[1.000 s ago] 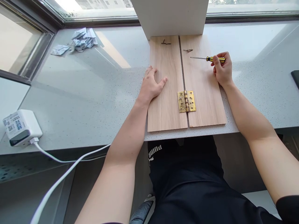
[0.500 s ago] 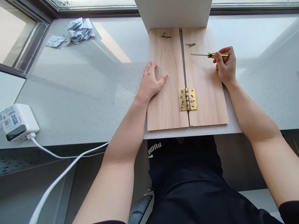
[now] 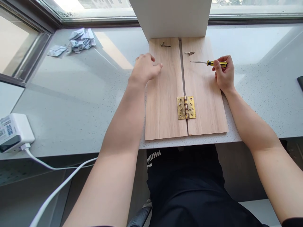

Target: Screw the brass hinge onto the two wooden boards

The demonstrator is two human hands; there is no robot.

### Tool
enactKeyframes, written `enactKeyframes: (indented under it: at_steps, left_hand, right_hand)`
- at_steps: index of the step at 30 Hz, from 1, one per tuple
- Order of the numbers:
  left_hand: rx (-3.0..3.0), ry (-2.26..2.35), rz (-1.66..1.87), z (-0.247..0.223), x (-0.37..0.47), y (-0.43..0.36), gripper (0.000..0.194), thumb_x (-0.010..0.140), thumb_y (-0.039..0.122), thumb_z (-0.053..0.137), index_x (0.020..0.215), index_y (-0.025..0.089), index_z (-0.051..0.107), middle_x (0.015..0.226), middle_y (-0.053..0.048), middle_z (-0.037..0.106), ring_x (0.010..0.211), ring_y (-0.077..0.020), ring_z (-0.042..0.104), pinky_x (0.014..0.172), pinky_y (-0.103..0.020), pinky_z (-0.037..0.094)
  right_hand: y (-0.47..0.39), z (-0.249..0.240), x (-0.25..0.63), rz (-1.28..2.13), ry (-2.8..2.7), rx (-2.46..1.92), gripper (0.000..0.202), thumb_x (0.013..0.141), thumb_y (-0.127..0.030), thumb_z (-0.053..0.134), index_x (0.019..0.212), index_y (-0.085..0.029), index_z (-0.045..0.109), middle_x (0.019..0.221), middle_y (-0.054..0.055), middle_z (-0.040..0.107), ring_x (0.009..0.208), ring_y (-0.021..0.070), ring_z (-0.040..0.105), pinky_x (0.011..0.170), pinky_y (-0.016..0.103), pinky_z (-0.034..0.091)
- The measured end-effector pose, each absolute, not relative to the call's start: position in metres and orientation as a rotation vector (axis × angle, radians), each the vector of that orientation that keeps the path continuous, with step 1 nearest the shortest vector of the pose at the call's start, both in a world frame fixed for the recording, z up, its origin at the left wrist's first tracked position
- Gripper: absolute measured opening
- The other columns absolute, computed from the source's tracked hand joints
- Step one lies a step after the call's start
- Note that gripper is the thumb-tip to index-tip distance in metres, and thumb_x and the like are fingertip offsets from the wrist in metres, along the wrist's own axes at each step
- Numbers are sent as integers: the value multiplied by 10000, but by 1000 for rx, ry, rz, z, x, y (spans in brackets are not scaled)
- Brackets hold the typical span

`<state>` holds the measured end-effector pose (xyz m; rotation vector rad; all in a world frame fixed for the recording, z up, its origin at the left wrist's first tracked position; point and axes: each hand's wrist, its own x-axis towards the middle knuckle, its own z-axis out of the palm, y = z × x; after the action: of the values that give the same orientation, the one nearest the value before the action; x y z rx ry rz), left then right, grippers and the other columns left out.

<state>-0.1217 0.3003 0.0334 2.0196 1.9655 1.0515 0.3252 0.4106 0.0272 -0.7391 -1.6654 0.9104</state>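
Left hand (image 3: 145, 68), half-curled, empty, shifts toward the far edge of the left board (image 3: 163, 104); right hand (image 3: 224, 73) still grips the screwdriver (image 3: 209, 63).

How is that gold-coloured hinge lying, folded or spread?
Spread: the hinge shows both leaves, one over the left board, one over the right board.

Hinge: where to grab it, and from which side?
I'd pinch the barrel of the hinge from above, fingers either side: it looks like a raised ridge along the gap, while the leaves lie flat on the boards, offering little edge. The right hand holds the screwdriver, so the left hand seems better suited.
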Motion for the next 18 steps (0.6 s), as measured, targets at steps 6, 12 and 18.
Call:
enactKeyframes:
  at_steps: [6, 12, 18]
  left_hand:
    - [1673, 2311, 724, 62, -100, 378, 455, 1177, 688, 744, 1257, 259, 615, 1174, -41, 529, 1235, -217, 352, 1282, -500, 323]
    - [1601, 2333, 853, 69, -103, 408, 346, 1012, 489, 874, 1219, 253, 728, 1070, -19, 439, 1064, -232, 263, 1268, -460, 336]
    - [1690, 2400, 715, 69, -113, 414, 142, 1066, 380, 784, 1138, 258, 780, 1159, 8, 624, 1040, -206, 364, 1229, -400, 399]
  right_hand:
    - [400, 29, 323, 904, -1616, -750, 681, 1029, -1003, 790, 1112, -348, 623, 915, -16, 774, 584, 144, 586, 500, 341, 476]
    - [392, 32, 320, 944, -1597, -773, 701, 1015, -1020, 790, 1112, -348, 617, 903, -12, 761, 574, 150, 593, 502, 360, 492]
    - [390, 31, 316, 938, -1567, -770, 706, 1013, -1022, 788, 1110, -347, 607, 887, -17, 746, 544, 144, 543, 484, 363, 450]
